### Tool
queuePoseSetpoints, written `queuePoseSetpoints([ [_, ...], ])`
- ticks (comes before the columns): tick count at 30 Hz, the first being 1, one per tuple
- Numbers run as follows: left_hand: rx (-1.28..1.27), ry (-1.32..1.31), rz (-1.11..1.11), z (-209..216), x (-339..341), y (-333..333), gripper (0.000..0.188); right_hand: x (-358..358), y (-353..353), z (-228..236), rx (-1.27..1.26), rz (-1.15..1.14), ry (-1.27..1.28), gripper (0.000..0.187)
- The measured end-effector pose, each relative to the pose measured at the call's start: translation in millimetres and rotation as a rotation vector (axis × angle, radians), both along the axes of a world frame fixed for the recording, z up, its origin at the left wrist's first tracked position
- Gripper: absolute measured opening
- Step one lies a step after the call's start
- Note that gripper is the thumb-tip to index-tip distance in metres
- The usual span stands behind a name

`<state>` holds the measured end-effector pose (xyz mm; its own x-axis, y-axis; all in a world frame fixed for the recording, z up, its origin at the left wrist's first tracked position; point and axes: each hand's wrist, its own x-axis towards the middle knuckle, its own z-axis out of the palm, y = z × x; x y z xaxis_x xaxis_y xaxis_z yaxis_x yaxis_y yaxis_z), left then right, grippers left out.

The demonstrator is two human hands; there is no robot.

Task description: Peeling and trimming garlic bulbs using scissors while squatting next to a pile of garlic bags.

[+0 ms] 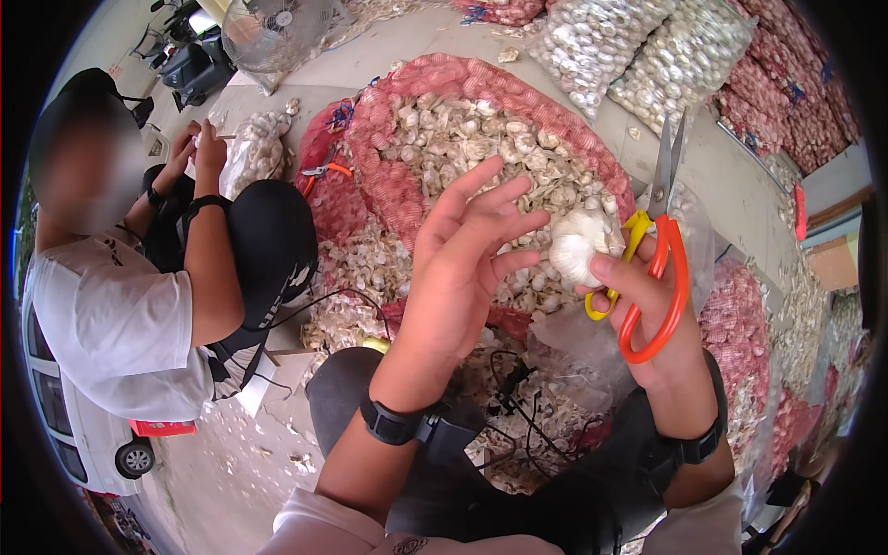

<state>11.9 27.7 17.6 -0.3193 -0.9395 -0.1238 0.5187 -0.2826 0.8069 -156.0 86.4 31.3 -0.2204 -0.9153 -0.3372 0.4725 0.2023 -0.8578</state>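
My right hand (pixel 675 375) holds a white garlic bulb (pixel 575 248) and a pair of scissors (pixel 680 268) together. The scissors have orange and yellow handles, and their slightly parted blades point upward. My thumb presses the bulb's side near the yellow handle. To the left of the bulb, my left hand (pixel 455 268) is open, its fingers spread and holding nothing. Below both hands lies a heap of garlic bulbs (pixel 462 139) and papery skins, spilling from a red mesh sack (pixel 384 185) with its mouth rolled back.
A co-worker (pixel 120 305) sits at left, hands raised, near a clear bag of garlic (pixel 257 148). Orange-handled cutters (pixel 324 172) rest on red mesh. Full garlic sacks (pixel 601 46) stand behind, with red sacks (pixel 786 102) at far right. A fan (pixel 277 32) stands at the back; dark cables (pixel 527 407) cross between my knees.
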Motion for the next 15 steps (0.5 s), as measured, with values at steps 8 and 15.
queuePoseSetpoints([
  [8, 0.03, 0.04, -0.089, -5, -24, -1, 0.05, -21, 10, -3, 0.031, -0.006, 0.044, 0.032],
  [15, 0.067, 0.026, -0.146, -10, -41, 1, 0.048, -31, 14, -2, 0.024, 0.031, 0.179, 0.024],
])
